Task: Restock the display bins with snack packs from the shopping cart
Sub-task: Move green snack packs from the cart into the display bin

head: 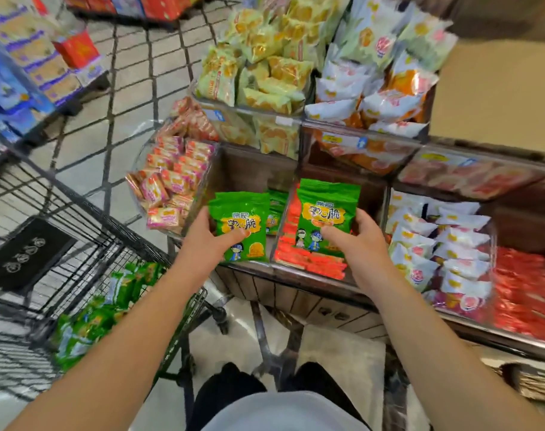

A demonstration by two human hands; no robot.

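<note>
My left hand (207,236) grips a small stack of green snack packs (243,213) upright over the front edge of a display bin (243,169). My right hand (355,241) holds another green snack pack (327,206) upright above the orange-red packs (308,259) in the neighbouring bin. Between the two hands, a few green packs (276,213) lie inside the bin. At lower left the black wire shopping cart (87,244) holds several more green packs (90,321).
Clear bins of pink packs (171,185), yellow-green packs (258,76), white packs (436,244) and red packs (526,293) surround the hands. Shelves with blue and red boxes (25,73) stand at far left. The cart's wheel (220,317) sits by the display's legs.
</note>
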